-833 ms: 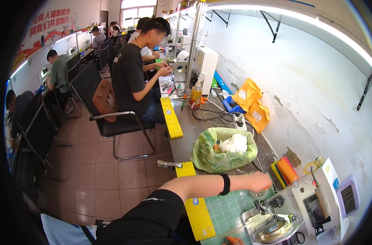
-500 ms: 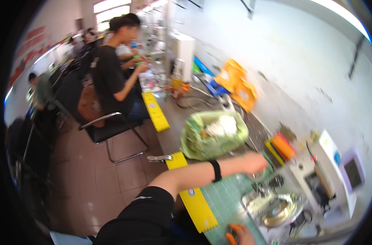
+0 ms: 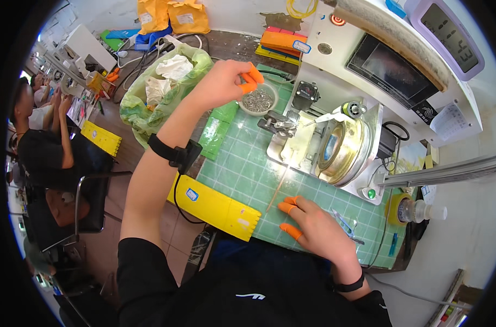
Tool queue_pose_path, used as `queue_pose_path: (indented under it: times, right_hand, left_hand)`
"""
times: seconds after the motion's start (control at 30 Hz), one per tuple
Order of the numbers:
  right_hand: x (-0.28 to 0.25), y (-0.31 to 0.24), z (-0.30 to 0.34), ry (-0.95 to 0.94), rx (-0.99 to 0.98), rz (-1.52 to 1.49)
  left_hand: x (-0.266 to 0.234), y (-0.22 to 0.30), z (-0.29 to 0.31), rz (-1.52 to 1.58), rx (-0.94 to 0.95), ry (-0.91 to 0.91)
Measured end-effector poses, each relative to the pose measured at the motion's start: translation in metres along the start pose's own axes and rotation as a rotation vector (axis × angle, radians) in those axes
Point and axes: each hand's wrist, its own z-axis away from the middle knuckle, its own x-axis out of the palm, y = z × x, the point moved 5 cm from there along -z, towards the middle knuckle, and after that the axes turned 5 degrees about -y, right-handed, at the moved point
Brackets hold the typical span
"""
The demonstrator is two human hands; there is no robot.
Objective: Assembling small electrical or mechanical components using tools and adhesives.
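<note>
- Curling over the far-left rim of the small round bowl [image 3: 257, 114], the left hand [image 3: 226, 84] has its orange-capped fingertips drawn close together; whether a piece is pinched between them cannot be told.
- Loose silvery metal pieces [image 3: 259, 102] lie inside the bowl, close by those fingertips.
- A clean pick would probably use thumb and forefinger alone: single out one piece over the bowl, so strays fall back in, then lift well clear of the rim.
- The metal clamp fixture [image 3: 278, 122], just right of the bowl and nearer the body, looks easy to knock; a higher path over it seems safer.
- The left forearm slants up from the near left of the bowl, alongside the green plastic bag [image 3: 136, 109], wrist bent toward the bowl.
- To the bowl's near right, the right hand [image 3: 313, 226] is palm down over the green gridded mat [image 3: 242, 169], fingers loosely parted, nothing visibly gripped, fingertips just beside a thin brownish rod [image 3: 278, 191].
</note>
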Motion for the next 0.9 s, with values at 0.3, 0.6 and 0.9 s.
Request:
queue_pose_path:
  times: [0.3,0.6,0.9]
  right_hand:
    - [0.001,0.0,0.0,0.003,-0.02,-0.01]
    - [0.002,0.002,0.002,-0.007,-0.023,-0.003]
    - [0.001,0.003,0.002,-0.028,-0.016,-0.024]
  left_hand:
    - [-0.005,0.015,0.006,-0.104,-0.035,0.011]
    - [0.007,0.021,-0.002,-0.366,0.132,0.016]
    - [0.012,0.013,0.0,-0.641,0.155,0.032]
